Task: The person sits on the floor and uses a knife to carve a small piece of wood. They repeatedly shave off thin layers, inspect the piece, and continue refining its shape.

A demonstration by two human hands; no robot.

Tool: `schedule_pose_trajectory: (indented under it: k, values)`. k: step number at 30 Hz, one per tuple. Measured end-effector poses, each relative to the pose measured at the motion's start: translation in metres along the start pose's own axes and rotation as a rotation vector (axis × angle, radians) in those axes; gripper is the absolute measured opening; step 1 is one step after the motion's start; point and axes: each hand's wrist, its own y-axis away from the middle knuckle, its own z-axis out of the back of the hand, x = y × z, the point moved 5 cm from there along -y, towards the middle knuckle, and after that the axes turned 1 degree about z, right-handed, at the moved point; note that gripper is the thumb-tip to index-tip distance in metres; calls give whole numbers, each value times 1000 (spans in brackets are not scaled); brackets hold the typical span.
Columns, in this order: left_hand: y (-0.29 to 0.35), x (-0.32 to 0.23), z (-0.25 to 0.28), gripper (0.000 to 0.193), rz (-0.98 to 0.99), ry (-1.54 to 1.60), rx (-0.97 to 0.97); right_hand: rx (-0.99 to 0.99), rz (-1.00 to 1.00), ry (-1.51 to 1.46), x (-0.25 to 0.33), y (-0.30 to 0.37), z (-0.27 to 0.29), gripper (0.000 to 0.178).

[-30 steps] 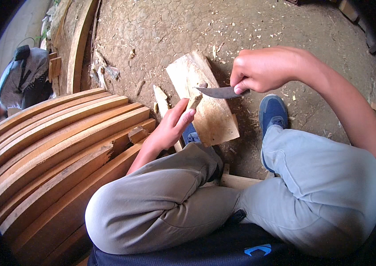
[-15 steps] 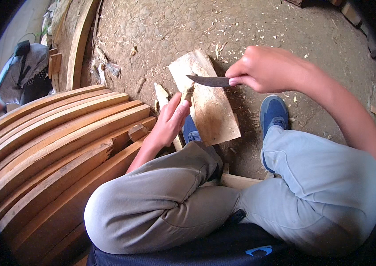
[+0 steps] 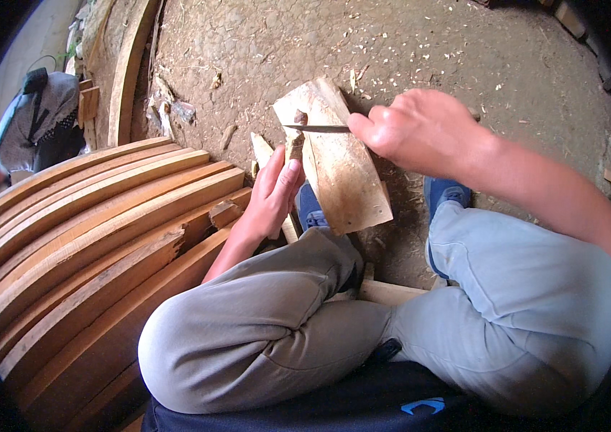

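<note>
Wooden stick [image 3: 293, 148], at 12 o'clock in the left hand [image 3: 273, 193], fingers closed round it: pale patches suggest partial paring; the dark knob [image 3: 301, 117] appears uncut. Knife [image 3: 323, 129], clasped by the right hand's [image 3: 421, 133] fingers, crosses from 3 o'clock. Beneath, pale board [image 3: 352, 183]; beyond, shavings [image 3: 353, 79] toward 1 o'clock.

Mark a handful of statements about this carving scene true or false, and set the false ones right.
1. The left hand holds a short stick. True.
2. The right hand holds a knife. True.
3. The knife points away from the stick. False: in this view it crosses the stick.
4. The long boards lie to the person's right. False: the long boards lie to the left.
5. The shoes are blue. True.
</note>
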Motion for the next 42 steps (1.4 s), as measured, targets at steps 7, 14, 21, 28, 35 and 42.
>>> schedule_pose_trajectory:
  k: [7,14,21,28,35,42]
  values:
    - [6,-12,-5,37,-151,-140,94,449,-37,-576,-30,-6,20,16]
    - [1,-13,2,36,-142,70,105,306,139,-799,-31,-10,34,20]
    - [0,-12,3,47,-107,221,141,19,78,-502,-35,-8,26,16]
    - [-2,-12,-2,49,-97,300,174,-36,35,-352,-26,-4,12,12]
    - [0,-16,-4,45,-67,289,146,25,0,-278,-19,-8,12,9]
    - [-4,-13,0,37,-64,199,18,-26,-103,-92,8,-7,19,12]
